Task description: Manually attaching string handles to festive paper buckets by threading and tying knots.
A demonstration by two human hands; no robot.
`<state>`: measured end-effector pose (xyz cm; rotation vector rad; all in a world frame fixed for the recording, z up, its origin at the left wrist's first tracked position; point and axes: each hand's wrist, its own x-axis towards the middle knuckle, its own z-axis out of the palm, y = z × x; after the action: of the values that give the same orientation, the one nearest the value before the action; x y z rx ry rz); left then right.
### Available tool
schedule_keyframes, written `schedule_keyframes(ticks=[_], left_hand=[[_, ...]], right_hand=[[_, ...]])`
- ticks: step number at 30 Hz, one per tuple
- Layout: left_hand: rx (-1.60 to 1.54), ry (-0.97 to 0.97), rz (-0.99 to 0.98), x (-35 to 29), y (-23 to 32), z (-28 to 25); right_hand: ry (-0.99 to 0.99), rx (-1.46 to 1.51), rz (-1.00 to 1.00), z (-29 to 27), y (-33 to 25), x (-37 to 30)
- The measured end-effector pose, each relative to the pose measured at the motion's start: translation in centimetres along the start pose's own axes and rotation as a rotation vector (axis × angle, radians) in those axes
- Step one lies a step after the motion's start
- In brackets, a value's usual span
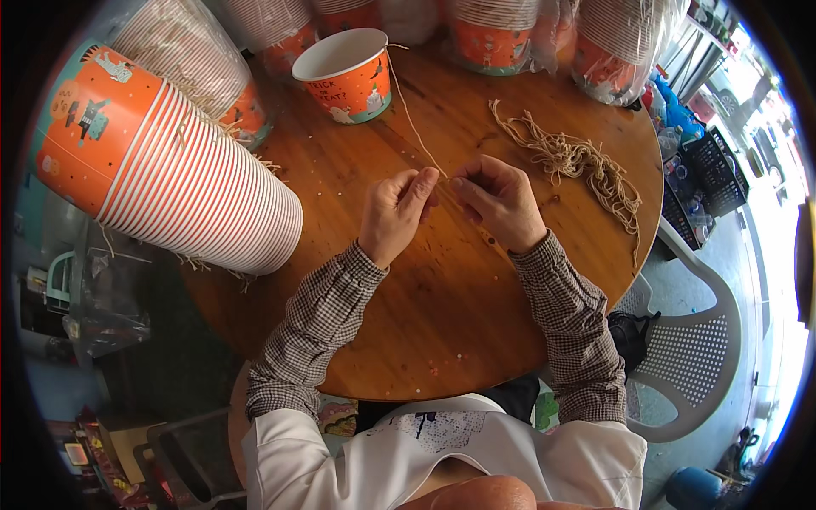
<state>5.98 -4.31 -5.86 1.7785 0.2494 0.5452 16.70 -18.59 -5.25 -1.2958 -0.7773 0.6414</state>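
Over the middle of the wooden table, my left hand (399,209) and my right hand (501,200) are close together, each closed in a pinch. A thin beige string (408,115) runs from the rim of an orange paper bucket (361,89) down to my fingers, and both hands grip its free end. The bucket stands upright, white inside, with Halloween figures printed on its side. To the right of my right hand lies a loose bundle of the same kind of string (574,157).
A tall nested stack of orange buckets (161,153) leans at the left, string ends poking out along it. More stacks in clear plastic (493,38) line the table's far edge. On the right are a light plastic chair (688,348) and a black crate (714,170).
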Motion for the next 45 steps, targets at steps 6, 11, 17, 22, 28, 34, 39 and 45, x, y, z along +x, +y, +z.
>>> schedule_keyframes(ticks=[6,11,17,22,28,34,39,45], left_hand=[[0.18,0.115,0.223,0.1,-0.7,0.4],[0.28,0.111,0.319,0.1,-1.3,0.6],[0.279,0.128,0.362,0.1,-1.5,1.0],[0.352,0.126,0.42,0.5,-2.2,0.6],[0.386,0.056,0.487,1.0,-2.6,1.0],[0.791,0.303,0.679,10.0,-2.1,-4.9],[1.483,0.458,0.36,15.2,-4.0,-11.9],[1.214,0.205,0.303,15.4,-2.7,-9.0]], right_hand=[[0.013,-0.084,0.006,0.0,0.2,-0.1],[0.066,-0.097,-0.077,0.0,0.8,0.2],[0.094,-0.236,-0.089,-0.4,1.1,0.3],[0.1,-0.285,-0.089,-0.8,1.1,0.4],[-0.005,-0.419,-0.04,-1.6,0.5,0.7],[0.252,-0.171,-0.134,-3.8,0.8,1.3],[0.556,0.076,-0.301,-6.1,1.0,2.1],[0.652,0.299,-0.51,-7.0,-0.4,1.6]])
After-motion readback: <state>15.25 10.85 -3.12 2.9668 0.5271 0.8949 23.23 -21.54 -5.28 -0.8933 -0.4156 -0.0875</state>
